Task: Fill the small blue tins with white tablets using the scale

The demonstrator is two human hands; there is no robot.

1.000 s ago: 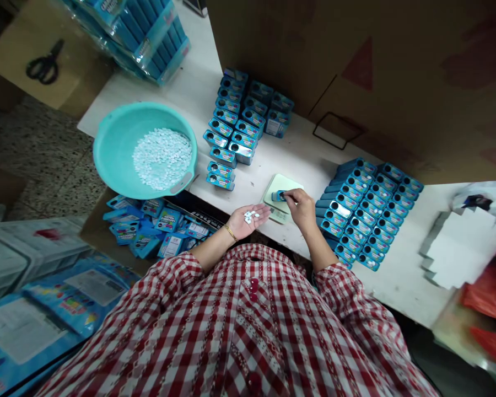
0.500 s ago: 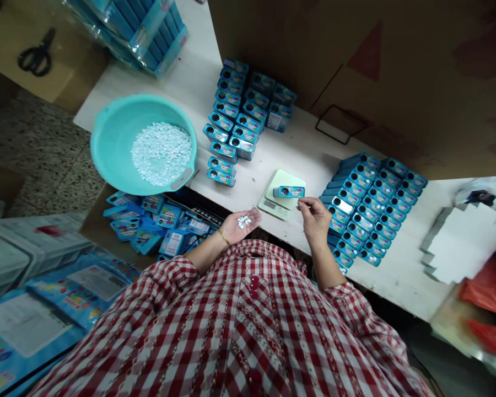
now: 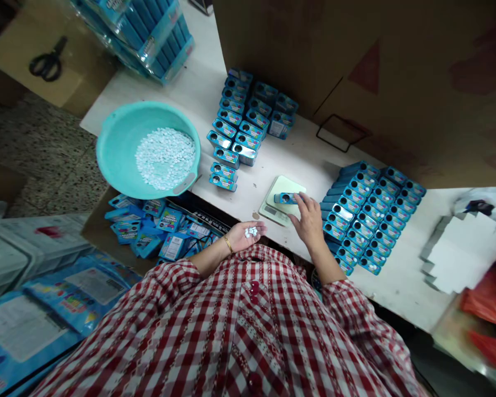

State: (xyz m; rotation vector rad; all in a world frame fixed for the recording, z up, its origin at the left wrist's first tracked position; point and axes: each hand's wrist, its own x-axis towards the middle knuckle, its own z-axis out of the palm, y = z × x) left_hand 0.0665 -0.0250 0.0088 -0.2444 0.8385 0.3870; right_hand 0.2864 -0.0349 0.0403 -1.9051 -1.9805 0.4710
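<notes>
Near the tabletop (image 3: 308, 146) front edge, a scale (image 3: 280, 209) bears a tin (image 3: 285, 198); the right hand (image 3: 311, 221), fingers parted, overlaps it and should touch lightly. The upturned left hand (image 3: 240, 238) cradles pellets (image 3: 251, 231), best held level.

White table (image 3: 273, 160), turquoise bowl (image 3: 116, 149), pale scale (image 3: 283, 187), rows of blue tins (image 3: 359, 227)

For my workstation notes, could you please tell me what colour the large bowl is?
The large bowl is turquoise, as the head view shows.
</notes>
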